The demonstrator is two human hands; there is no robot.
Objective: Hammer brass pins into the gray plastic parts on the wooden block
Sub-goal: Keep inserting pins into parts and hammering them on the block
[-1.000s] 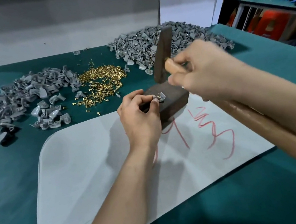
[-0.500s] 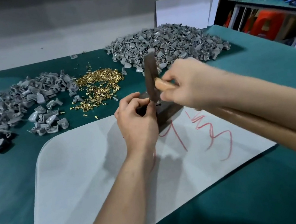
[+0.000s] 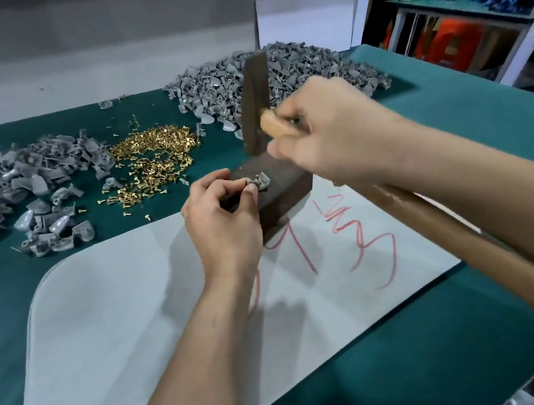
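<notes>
Holding a hammer (image 3: 254,103) head-upright, right grip (image 3: 335,133) hovers over block (image 3: 286,187); left grip (image 3: 223,222) pinches gray part (image 3: 263,182).

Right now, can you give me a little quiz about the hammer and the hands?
1. True or false: the head of the hammer is pressing on the gray plastic part.
2. What lies between the near heap of gray parts and the far heap? A) scissors B) brass pins C) red buttons
3. Fill in: the left hand pinches the part on the ____ block.
Key: 1. False; the right hand holds it raised, clear of the part. 2. B. 3. wooden.
</notes>
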